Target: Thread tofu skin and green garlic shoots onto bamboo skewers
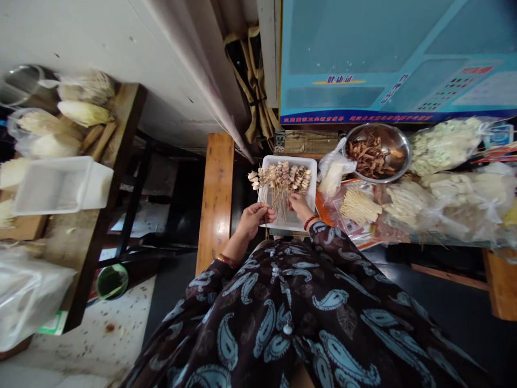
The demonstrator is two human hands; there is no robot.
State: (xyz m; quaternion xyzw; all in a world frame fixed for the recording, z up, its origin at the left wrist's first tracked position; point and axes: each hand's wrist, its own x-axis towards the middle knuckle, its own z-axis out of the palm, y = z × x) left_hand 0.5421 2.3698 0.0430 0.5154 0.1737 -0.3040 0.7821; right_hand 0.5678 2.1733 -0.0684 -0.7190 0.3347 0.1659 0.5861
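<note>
Over the left edge of a white tray (310, 203), my left hand (256, 218) is closed around the thin stick of a skewer, whose pale brown food pieces (254, 179) stand out past the tray's rim. Several more loaded skewers (283, 175) lie fanned inside the tray, their food ends away from me and their sticks toward me. At the tray's right side, my right hand (301, 207) has its fingers bent by the sticks of the right-hand skewers; its fingertips are partly hidden, so its hold is unclear.
Right of the tray are a metal bowl (398, 156) of brown strips, bagged foods (448, 145) and pale enoki-like mushrooms (359, 206). A wooden bench (216, 199) lies left. Farther left, another table (86, 237) holds a white container (52, 186) and vegetables. A green-rimmed bin (112, 281) stands below.
</note>
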